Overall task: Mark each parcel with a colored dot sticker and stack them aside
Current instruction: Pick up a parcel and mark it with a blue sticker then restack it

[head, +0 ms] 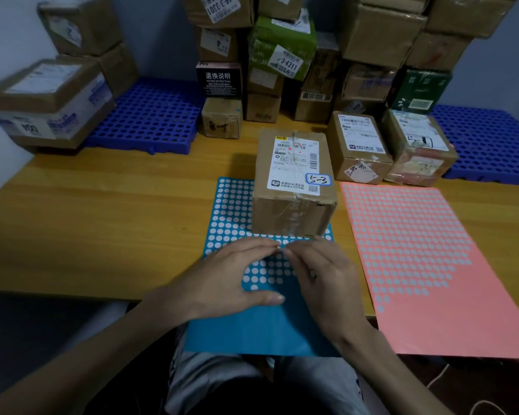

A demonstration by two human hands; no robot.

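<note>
A brown cardboard parcel with a white shipping label and a "5-3" tag stands on the far part of the blue sticker sheet. Just in front of the parcel, over the sheet, my left hand and my right hand meet at their fingertips. The fingertips of both hands pinch at something tiny on the sheet; it is too small to make out. A pink sticker sheet lies to the right on the wooden table.
Two taped parcels stand behind the pink sheet. A wall of stacked boxes fills the back. More boxes sit at the far left. Blue perforated pallets lie at both back sides.
</note>
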